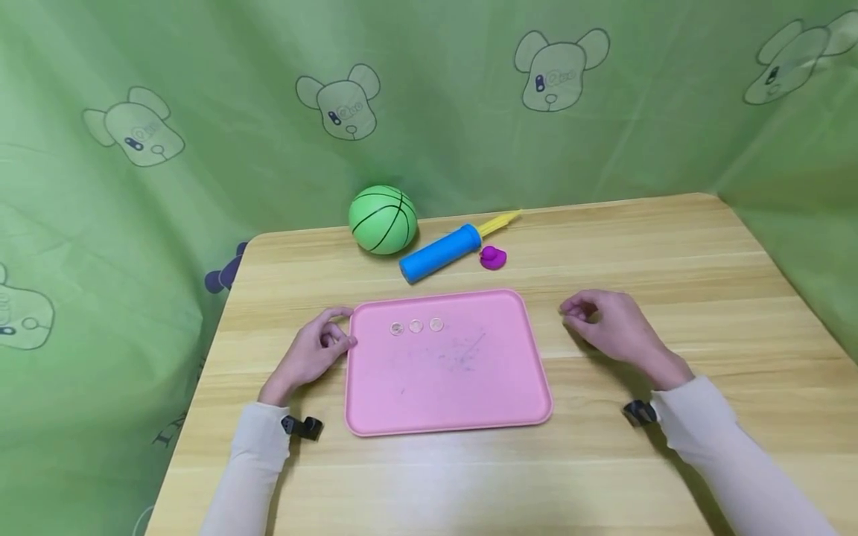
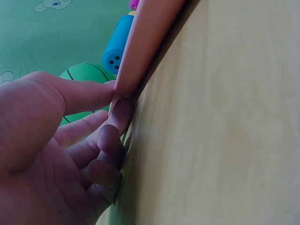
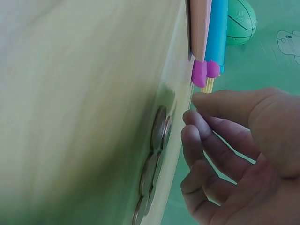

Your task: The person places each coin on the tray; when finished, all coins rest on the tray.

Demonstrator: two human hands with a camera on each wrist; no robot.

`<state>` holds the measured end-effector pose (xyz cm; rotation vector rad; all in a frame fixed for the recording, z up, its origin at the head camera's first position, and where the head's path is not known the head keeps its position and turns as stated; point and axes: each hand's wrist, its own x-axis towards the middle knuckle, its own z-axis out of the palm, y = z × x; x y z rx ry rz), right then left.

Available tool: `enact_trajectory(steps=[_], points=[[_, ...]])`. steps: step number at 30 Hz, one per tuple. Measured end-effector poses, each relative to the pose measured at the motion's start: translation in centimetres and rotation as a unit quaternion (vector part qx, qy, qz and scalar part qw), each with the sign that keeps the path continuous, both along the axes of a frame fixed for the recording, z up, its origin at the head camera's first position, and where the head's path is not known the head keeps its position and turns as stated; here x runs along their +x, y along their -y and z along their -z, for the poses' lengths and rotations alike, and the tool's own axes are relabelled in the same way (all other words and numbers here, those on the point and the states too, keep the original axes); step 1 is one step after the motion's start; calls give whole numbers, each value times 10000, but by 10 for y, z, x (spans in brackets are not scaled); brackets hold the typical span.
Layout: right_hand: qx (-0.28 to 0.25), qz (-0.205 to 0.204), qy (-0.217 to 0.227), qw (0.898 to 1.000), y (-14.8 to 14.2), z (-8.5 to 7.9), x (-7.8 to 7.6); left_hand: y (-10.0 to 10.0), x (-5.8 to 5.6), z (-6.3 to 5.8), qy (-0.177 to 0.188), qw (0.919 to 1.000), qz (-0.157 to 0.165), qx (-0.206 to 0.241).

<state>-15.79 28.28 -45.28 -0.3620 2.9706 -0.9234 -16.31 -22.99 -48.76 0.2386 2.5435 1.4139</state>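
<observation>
A pink tray [image 1: 449, 394] lies on the wooden table, with three coins [image 1: 416, 325] in a row near its far left side. My left hand [image 1: 313, 351] pinches the tray's left rim; in the left wrist view the thumb is on the rim and a finger is against its underside. To the right of the tray, my right hand [image 1: 617, 325] hovers with loosely bent fingers, and I see nothing between them. The right wrist view shows several coins [image 3: 149, 172] flat on the table beside that hand; in the head view they are hidden.
Behind the tray are a green ball [image 1: 383, 219], a blue hand pump [image 1: 440, 254] with a yellow end, and a small purple duck-shaped toy [image 1: 493, 257]. A green curtain [image 1: 442, 156] hangs behind the table [image 1: 429, 484]. Grey marks show on the tray.
</observation>
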Motion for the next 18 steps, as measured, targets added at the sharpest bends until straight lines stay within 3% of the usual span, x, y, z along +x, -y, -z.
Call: enact_trajectory(steps=[7,18], points=[[210,82,80,9997,-13,0,8,-2,0,0,-1,10000,-2,-8],[353,274,449,9980,-27,4,7,-2,0,0,-10,10000,21,-71]])
